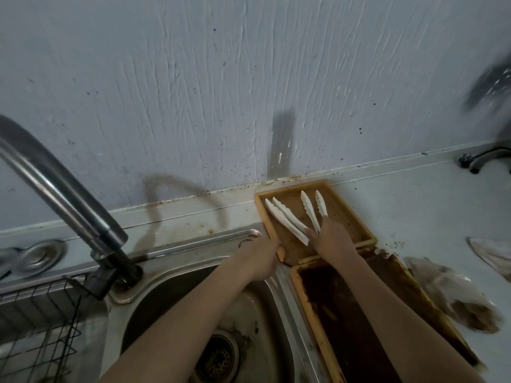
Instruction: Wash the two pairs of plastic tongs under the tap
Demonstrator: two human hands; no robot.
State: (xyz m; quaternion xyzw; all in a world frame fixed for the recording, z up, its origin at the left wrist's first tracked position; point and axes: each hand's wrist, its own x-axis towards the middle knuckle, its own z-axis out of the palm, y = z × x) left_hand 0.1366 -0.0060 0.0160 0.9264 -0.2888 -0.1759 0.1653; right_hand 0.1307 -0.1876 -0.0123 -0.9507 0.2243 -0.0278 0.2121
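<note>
head view:
tongs: two white pairs, toothed tips; left tongs (286, 221) and right tongs (313, 210) in tray (356, 219) on table (414, 205)
right hand (333, 240): closed around right tongs' base
left hand (261, 254): gripping tray edge by sink (287, 283)

**Home kitchen, sink corner, well used**

Stainless steel sink (177, 305) at 6 o'clock with a drain strainer (217, 355) in its bowl. Curved metal tap (63, 194) rises at 9 o'clock from the sink deck. Black wire rack (36, 324) at 8 o'clock. Pale table (414, 205) runs to 3 o'clock, stained brown, carrying two wooden trays (356, 214). Rough painted wall (221, 78) at 12 o'clock, speckled with dark spots; grime along the wall-table seam. Second metal fitting (484, 158) at 3 o'clock. Domestic, worn, dim light.
</note>
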